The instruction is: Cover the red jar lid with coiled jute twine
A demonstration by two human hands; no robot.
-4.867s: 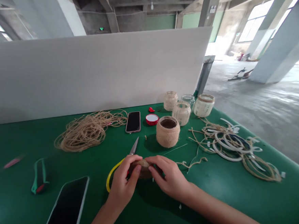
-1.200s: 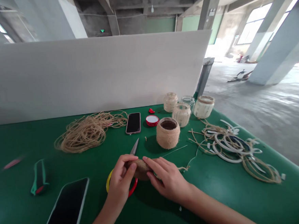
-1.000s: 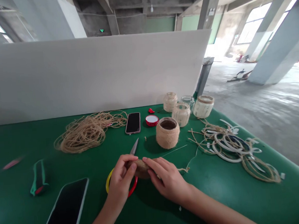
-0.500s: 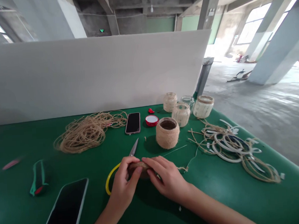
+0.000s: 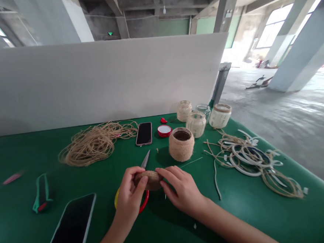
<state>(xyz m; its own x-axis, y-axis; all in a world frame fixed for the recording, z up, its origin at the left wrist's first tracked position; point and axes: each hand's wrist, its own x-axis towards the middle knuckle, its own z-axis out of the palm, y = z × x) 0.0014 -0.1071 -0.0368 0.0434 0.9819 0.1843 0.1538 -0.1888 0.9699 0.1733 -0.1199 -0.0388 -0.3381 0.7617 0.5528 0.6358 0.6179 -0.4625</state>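
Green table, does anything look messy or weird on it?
Yes: on the right, the white loops are tangled up with loose twine in a messy heap, while the twine-wrapped jar nearby looks neat.

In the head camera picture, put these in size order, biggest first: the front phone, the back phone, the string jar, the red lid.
Front phone looks largest, but it's nearest the camera, so unsure; then string jar, back phone, red lid.
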